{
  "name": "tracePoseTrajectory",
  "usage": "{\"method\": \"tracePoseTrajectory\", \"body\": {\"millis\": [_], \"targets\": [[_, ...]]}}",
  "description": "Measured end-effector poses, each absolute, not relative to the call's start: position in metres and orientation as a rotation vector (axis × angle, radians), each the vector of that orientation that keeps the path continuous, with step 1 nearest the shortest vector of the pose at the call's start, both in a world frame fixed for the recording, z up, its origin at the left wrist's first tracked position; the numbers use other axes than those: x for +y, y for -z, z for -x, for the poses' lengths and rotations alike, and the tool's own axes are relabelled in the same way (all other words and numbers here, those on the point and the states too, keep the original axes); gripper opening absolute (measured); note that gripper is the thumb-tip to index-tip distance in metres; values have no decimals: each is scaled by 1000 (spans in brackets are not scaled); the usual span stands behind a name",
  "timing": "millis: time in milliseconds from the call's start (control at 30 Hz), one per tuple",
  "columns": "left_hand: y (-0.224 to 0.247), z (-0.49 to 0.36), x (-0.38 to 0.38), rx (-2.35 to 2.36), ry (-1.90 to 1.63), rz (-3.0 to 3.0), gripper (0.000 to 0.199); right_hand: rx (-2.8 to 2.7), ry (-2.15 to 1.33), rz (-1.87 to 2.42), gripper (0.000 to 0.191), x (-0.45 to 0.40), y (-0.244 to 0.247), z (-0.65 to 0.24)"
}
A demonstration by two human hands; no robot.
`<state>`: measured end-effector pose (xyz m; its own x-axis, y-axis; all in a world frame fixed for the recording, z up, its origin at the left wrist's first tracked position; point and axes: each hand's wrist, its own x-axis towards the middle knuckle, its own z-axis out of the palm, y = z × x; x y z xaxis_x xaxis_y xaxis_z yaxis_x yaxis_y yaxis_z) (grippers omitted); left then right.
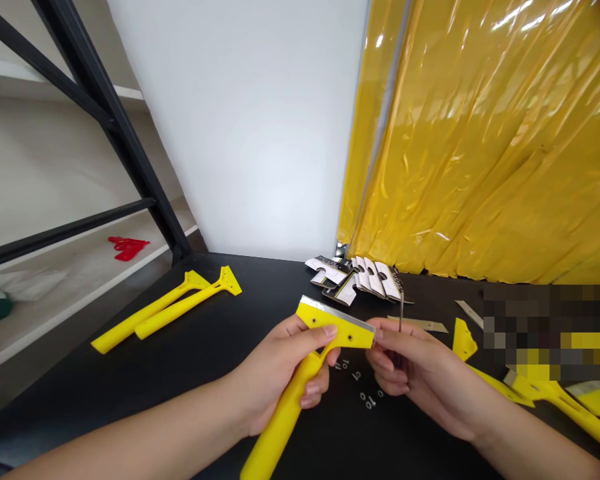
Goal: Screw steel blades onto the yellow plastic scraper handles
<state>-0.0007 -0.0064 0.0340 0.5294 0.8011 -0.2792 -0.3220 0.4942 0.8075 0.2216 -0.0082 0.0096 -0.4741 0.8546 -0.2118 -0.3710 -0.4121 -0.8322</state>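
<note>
A yellow scraper (285, 407) with a silver blade along its head is gripped in my left hand (285, 357), thumb pressed on the head just below the blade. Two small holes show in the head. My right hand (420, 360) is closed by the head's right end, its fingertips at that corner. From its fingers a thin metal rod (401, 310) sticks up; the rest of it is hidden, so its exact kind is unclear. Below, between my hands, several small screws and nuts (367, 400) lie on the black table (180, 413).
Two yellow scrapers (180, 310) lie at left. Folded cards (360, 277) are piled at the back. Loose blades (427, 325) and yellow scraper parts (463, 340) are at right, near a blurred patch. A black-framed shelf (135, 173) holds a red item (129, 247). Yellow plastic sheeting (490, 147) hangs behind.
</note>
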Motion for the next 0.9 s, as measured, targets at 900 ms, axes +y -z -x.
{"method": "tracePoseTrajectory", "body": {"millis": [900], "targets": [[-36, 5, -3, 751, -727, -906, 38, -891, -2049, 702, 34, -14, -10, -220]]}}
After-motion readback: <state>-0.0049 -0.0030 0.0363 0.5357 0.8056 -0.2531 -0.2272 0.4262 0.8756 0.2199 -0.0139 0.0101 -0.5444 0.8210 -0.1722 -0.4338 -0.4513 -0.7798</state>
